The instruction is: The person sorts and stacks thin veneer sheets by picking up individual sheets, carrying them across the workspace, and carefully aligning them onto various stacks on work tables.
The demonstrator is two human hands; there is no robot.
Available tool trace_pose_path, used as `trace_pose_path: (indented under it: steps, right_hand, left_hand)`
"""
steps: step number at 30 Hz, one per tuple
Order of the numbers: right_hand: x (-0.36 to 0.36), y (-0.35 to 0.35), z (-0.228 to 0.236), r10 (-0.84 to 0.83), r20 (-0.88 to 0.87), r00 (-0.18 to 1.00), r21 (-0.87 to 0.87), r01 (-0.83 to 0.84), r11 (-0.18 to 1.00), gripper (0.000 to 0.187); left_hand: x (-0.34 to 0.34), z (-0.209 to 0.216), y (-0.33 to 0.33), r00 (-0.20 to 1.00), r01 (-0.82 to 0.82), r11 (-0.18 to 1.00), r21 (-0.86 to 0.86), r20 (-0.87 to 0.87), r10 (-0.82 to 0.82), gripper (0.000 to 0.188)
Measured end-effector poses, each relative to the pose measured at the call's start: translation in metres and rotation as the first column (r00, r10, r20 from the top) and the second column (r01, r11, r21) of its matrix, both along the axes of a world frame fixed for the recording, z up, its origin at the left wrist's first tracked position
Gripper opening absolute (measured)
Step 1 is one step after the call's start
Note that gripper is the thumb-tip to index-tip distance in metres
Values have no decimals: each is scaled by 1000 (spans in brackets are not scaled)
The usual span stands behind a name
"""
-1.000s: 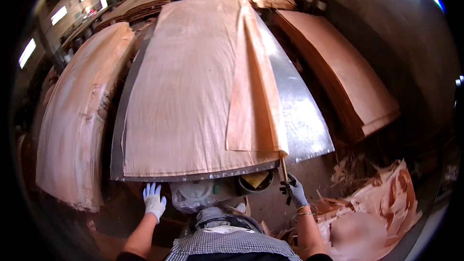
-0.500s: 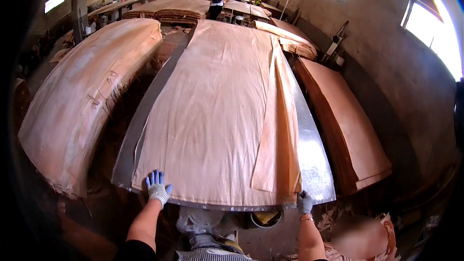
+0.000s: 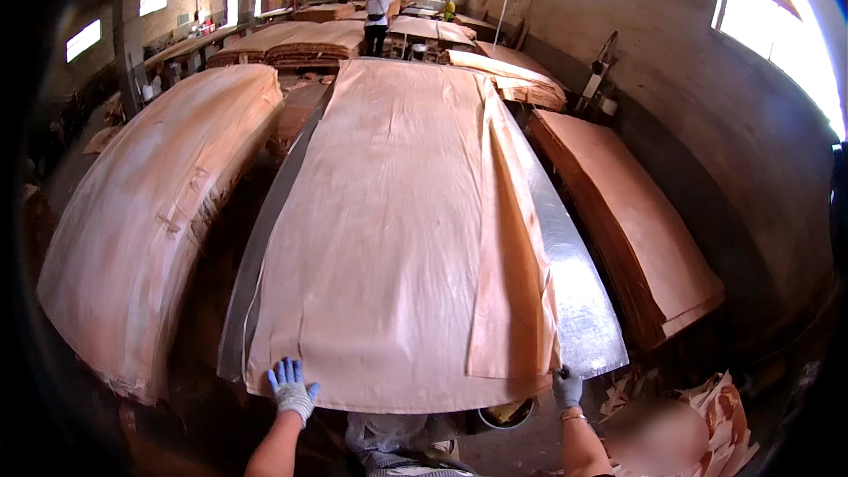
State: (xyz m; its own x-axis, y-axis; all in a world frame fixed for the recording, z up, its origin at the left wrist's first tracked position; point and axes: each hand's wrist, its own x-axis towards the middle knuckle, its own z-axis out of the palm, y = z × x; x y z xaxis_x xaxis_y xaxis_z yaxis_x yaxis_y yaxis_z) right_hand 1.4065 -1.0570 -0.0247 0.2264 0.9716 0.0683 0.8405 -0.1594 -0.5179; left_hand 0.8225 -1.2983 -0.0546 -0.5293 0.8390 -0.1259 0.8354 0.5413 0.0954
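A large thin sheet of pale wood veneer (image 3: 389, 238) lies on a long metal table (image 3: 579, 300) in front of me. A narrower veneer strip (image 3: 512, 274) overlaps its right side. My left hand (image 3: 291, 389), in a blue and white glove, rests with spread fingers on the sheet's near left edge. My right hand (image 3: 566, 386), in a grey glove, grips the near right corner of the veneer, where the strip ends.
Tall stacks of veneer stand at the left (image 3: 150, 212) and right (image 3: 632, 221), with more stacks at the back. A person in a white top (image 3: 380, 18) stands far off. Veneer scraps (image 3: 707, 424) lie at lower right. A dark bucket (image 3: 503, 413) sits under the table edge.
My view has risen and both hands have moved up onto the near edge of the veneer. The left hand came from below the table edge to lie flat on the sheet.
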Motion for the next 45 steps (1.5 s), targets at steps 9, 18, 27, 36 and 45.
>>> trace_pose_path:
  steps: [9,18,27,36,45]
  right_hand:
    - [-51,34,15,-7,-516,856,-149,-82,985,29]
    - [24,-27,-12,191,231,954,-48,-185,982,23]
    - [-7,12,-8,203,181,962,-82,-191,978,34]
    - [-30,-29,23,185,-125,975,47,-181,982,56]
    - [192,-134,-10,-357,490,795,-125,469,874,34]
  left_hand:
    - [-42,9,67,969,-234,971,-52,-91,228,75]
    - [52,-4,11,961,-276,959,-67,-24,275,84]
    - [12,22,53,978,-210,963,-170,-53,204,83]
    - [49,5,87,983,-167,975,-148,45,175,86]
    - [52,2,88,990,-144,980,-139,-22,142,86]
